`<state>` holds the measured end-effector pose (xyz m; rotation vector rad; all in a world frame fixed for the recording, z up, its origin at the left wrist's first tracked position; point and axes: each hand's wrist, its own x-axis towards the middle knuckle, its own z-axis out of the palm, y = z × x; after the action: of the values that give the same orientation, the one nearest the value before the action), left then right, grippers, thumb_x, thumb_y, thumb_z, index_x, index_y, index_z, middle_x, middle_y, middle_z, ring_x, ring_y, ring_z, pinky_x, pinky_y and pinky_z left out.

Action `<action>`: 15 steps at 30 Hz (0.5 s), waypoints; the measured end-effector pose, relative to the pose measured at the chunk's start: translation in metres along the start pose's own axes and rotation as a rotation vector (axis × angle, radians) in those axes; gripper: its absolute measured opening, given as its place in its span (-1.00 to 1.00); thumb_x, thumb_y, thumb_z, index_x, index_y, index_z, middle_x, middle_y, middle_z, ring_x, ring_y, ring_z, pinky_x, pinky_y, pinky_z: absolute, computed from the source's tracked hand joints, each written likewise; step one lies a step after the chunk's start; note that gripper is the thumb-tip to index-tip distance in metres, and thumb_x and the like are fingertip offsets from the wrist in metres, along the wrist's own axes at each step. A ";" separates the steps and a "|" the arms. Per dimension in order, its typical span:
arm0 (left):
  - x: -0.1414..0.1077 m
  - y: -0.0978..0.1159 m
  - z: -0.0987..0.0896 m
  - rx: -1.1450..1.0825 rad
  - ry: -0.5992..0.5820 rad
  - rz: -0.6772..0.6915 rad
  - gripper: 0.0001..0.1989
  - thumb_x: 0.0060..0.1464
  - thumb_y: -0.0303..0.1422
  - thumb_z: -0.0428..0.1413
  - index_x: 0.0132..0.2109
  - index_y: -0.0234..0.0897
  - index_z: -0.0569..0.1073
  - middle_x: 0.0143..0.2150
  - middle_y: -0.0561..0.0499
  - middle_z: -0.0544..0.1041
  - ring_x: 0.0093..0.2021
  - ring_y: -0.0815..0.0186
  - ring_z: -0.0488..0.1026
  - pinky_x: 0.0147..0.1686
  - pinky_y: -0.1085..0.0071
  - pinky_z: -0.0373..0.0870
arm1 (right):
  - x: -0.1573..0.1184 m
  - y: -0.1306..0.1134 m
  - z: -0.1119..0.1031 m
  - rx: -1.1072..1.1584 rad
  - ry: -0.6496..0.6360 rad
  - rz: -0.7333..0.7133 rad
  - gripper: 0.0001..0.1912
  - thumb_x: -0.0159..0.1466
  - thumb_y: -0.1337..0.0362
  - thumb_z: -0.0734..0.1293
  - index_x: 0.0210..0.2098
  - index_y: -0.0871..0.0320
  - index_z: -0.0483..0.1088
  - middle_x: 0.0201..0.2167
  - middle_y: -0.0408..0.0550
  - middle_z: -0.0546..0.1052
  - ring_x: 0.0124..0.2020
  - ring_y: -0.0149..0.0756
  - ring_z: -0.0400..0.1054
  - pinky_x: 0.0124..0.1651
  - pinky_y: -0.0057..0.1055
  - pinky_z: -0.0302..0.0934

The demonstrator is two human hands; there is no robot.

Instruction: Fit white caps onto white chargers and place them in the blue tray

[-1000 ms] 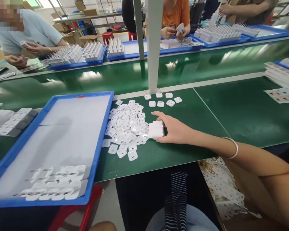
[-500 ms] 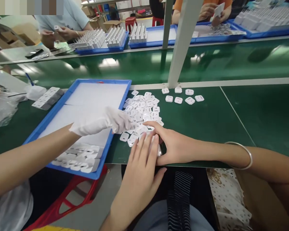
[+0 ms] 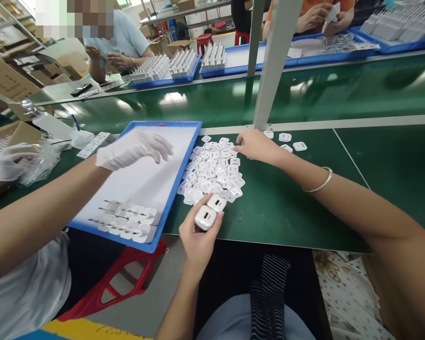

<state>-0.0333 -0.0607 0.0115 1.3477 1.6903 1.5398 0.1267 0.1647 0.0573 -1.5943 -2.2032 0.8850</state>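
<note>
My left hand (image 3: 198, 238) is closed around two white USB charger blocks (image 3: 206, 217), held side by side with their port faces up. It is at the near edge of the green bench, just below a heap of small white face plates (image 3: 212, 167). My right hand (image 3: 257, 145) reaches to the back of the bench, low over a loose group of similar plates (image 3: 285, 137). Its thumb and forefinger are bent and apart, with nothing visible between them; its other fingers and the plates beneath are hidden.
A co-worker's white-gloved hand (image 3: 134, 148) hovers over a blue-rimmed tray (image 3: 177, 198) holding plug chargers (image 3: 127, 219). Another gloved hand (image 3: 12, 163) is near plastic wrap at far left. A white post (image 3: 269, 71) rises behind my right hand. Co-workers sit across the bench.
My hands have separated: the right moved away and up to the back plates, while the left now shows the two chargers. The co-worker's gloved hand withdrew from the heap to above the tray.
</note>
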 end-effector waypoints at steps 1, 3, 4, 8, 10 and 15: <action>0.001 -0.001 -0.001 -0.115 0.058 -0.068 -0.64 0.05 -0.31 0.30 0.02 -0.20 0.55 0.02 -0.09 0.62 0.05 0.09 0.56 0.05 0.24 0.53 | 0.007 0.001 0.003 -0.003 -0.016 0.029 -0.76 0.19 0.21 0.48 -0.23 0.24 0.50 -0.46 0.09 0.49 -0.28 0.04 0.46 -0.13 -0.04 0.28; 0.005 -0.002 -0.004 -0.385 0.136 -0.204 -0.66 0.10 -0.24 0.27 0.01 -0.21 0.54 0.00 -0.10 0.63 0.05 0.10 0.57 0.06 0.23 0.52 | 0.016 0.000 0.008 -0.016 -0.054 0.062 -0.80 0.13 0.24 0.52 -0.37 0.23 0.49 -0.59 0.04 0.43 -0.33 0.06 0.46 -0.13 0.01 0.29; 0.007 -0.002 -0.006 -0.512 0.148 -0.263 -0.65 0.12 -0.19 0.24 0.03 -0.22 0.53 0.00 -0.11 0.63 0.06 0.10 0.57 0.08 0.23 0.52 | 0.020 0.000 0.010 -0.024 -0.070 0.075 -0.80 0.11 0.27 0.54 -0.44 0.22 0.47 -0.63 0.02 0.42 -0.35 0.06 0.46 -0.12 0.03 0.29; 0.015 0.000 -0.012 -0.736 0.067 -0.414 -0.61 0.10 -0.20 0.26 0.02 -0.29 0.56 0.03 -0.17 0.62 0.09 0.10 0.56 0.12 0.27 0.49 | 0.028 -0.002 0.012 -0.028 -0.084 0.105 -0.78 0.04 0.43 0.53 -0.56 0.19 0.41 -0.71 -0.06 0.38 -0.36 0.03 0.47 -0.09 0.01 0.30; 0.018 0.000 -0.010 -0.743 0.024 -0.428 -0.64 0.03 -0.30 0.32 -0.01 -0.30 0.57 0.02 -0.15 0.62 0.09 0.12 0.55 0.11 0.33 0.50 | 0.029 -0.002 0.012 -0.002 -0.066 0.107 -0.77 0.02 0.51 0.51 -0.53 0.19 0.39 -0.73 -0.10 0.37 -0.41 -0.03 0.47 -0.14 -0.06 0.33; 0.027 -0.003 0.000 -0.678 -0.012 -0.320 -0.54 -0.11 -0.43 0.40 0.00 -0.23 0.55 -0.02 -0.08 0.64 0.01 0.10 0.60 0.01 0.26 0.56 | 0.022 0.002 0.011 0.159 0.004 0.053 -0.73 0.07 0.59 0.44 -0.42 0.17 0.33 -0.60 -0.10 0.49 -0.52 -0.24 0.45 -0.34 -0.28 0.34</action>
<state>-0.0450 -0.0363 0.0160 0.6965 1.1328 1.6788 0.1144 0.1825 0.0445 -1.5843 -2.0404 1.0426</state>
